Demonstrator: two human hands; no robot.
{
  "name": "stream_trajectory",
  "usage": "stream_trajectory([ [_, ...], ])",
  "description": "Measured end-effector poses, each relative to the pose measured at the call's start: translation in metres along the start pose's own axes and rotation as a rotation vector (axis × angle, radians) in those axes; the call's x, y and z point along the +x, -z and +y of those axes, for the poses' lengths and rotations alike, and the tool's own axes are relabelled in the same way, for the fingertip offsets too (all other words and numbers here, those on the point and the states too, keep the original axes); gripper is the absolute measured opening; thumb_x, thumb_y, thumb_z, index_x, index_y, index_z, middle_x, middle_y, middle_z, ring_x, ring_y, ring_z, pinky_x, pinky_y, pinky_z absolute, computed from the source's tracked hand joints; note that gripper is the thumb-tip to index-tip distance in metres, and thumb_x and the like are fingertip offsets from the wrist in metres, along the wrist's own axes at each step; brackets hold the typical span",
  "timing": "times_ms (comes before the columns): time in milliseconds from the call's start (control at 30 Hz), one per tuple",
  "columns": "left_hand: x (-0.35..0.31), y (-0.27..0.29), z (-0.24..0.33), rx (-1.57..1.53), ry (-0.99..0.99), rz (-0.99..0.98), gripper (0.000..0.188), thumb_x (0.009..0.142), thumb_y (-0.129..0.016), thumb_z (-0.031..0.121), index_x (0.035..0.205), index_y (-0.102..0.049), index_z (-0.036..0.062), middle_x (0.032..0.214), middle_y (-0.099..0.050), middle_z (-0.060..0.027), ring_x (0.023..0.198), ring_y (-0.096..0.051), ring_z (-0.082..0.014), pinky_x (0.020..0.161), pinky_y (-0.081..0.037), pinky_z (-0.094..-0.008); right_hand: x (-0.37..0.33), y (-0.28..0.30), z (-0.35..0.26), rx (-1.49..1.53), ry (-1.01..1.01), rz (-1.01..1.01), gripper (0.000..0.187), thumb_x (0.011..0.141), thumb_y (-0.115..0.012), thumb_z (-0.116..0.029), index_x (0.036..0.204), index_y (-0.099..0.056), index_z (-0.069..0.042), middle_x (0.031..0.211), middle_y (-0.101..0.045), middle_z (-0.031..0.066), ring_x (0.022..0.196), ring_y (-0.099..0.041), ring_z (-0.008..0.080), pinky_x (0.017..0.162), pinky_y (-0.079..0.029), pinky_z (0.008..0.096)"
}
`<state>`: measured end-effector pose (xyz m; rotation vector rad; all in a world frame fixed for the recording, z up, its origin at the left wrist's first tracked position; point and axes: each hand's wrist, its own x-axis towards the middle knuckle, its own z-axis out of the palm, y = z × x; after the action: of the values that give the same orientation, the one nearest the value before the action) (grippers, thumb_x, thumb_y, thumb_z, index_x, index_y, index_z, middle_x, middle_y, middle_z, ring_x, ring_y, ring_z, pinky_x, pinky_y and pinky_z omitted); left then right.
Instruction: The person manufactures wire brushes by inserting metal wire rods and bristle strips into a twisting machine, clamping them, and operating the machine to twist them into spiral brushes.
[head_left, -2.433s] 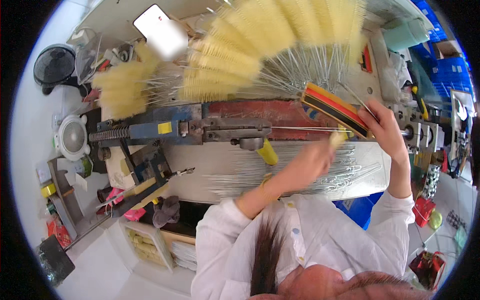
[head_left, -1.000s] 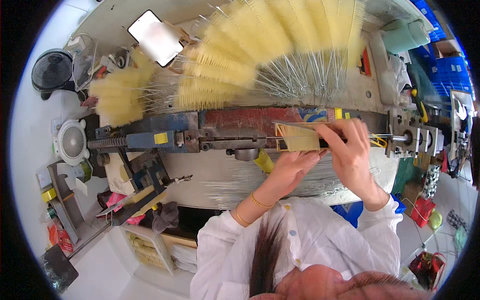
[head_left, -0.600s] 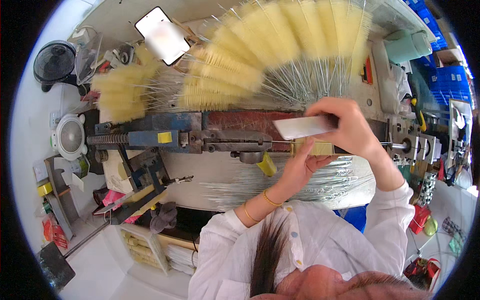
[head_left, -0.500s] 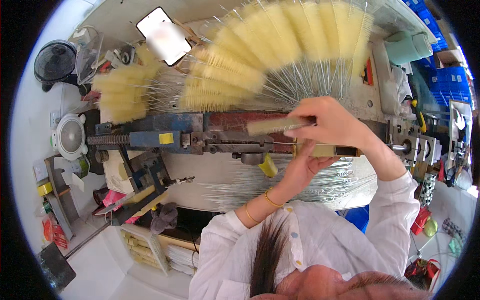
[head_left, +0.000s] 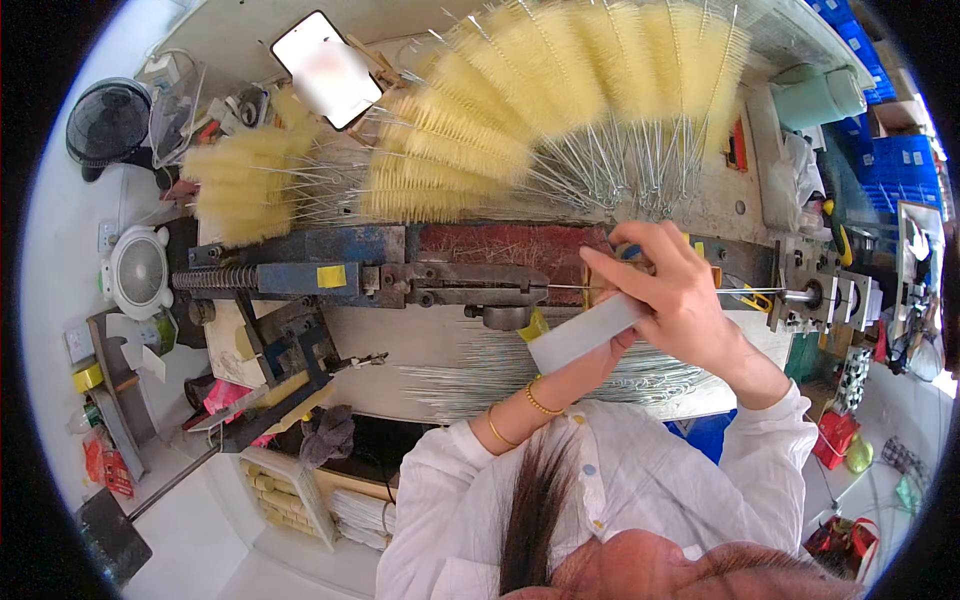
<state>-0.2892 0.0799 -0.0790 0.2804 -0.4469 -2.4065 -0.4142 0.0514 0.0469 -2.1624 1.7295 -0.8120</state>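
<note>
My right hand (head_left: pixel 685 300) grips one end of a flat grey bar (head_left: pixel 575 338) and holds it slanting just below a thin wire (head_left: pixel 570 288). The wire is stretched along the blue and red twisting machine (head_left: pixel 420 280). My left hand (head_left: pixel 603 358), bracelets on its wrist, comes up beneath the bar; its fingers are hidden behind the bar and my right hand. Behind the machine, several finished yellow bottle brushes (head_left: pixel 560 90) lie fanned out on wire stems. A smaller heap of yellow brushes (head_left: pixel 235 195) lies at the left.
Loose straight wires (head_left: pixel 470 370) lie on the bench front. A phone (head_left: pixel 325 68) leans at the back. A white fan (head_left: pixel 140 270) and a black fan (head_left: pixel 105 125) stand at the left. On the right are a green roll (head_left: pixel 820 98) and blue crates (head_left: pixel 905 160).
My right hand came back from the far right to the wire, then took up the grey bar and lowered it from above the machine to just below the wire. The left hand stayed underneath.
</note>
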Motion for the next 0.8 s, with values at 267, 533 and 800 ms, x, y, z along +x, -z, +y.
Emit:
stream_trajectory([
  [267,0.005,-0.017,0.045,-0.004,0.124,-0.031,0.05,0.087,-0.051,0.008,0.134,-0.033,0.0045,0.136,-0.039,-0.0114,0.125,-0.041,-0.0237,0.107,-0.031,-0.0428,-0.018,0.029,0.001,-0.035,-0.357,0.142,0.044,0.058,-0.069,-0.002,0.101,-0.063,-0.005,0.088,-0.057,0.0096,0.081,-0.052,0.0237,0.068,-0.043,0.036],
  [533,-0.006,-0.025,0.035,0.02,0.208,0.018,0.064,0.08,-0.056,0.0,0.137,-0.027,0.0045,0.139,-0.034,-0.0095,0.13,-0.033,-0.0245,0.11,-0.023,-0.0451,-0.06,-0.004,-0.018,-0.094,-0.121,0.345,0.031,0.06,-0.069,0.001,0.09,-0.066,-0.008,0.085,-0.055,0.0053,0.077,-0.051,0.0225,0.07,-0.038,0.0353],
  [800,0.001,-0.031,0.036,-0.02,0.061,-0.059,0.082,0.077,-0.052,-0.011,0.143,-0.007,0.0068,0.143,-0.026,-0.01,0.133,-0.027,-0.0218,0.111,-0.021,-0.0417,-0.056,0.001,0.013,-0.043,-0.106,0.286,0.032,0.063,-0.063,0.004,0.093,-0.066,-0.007,0.085,-0.053,0.0081,0.077,-0.049,0.026,0.067,-0.041,0.035],
])
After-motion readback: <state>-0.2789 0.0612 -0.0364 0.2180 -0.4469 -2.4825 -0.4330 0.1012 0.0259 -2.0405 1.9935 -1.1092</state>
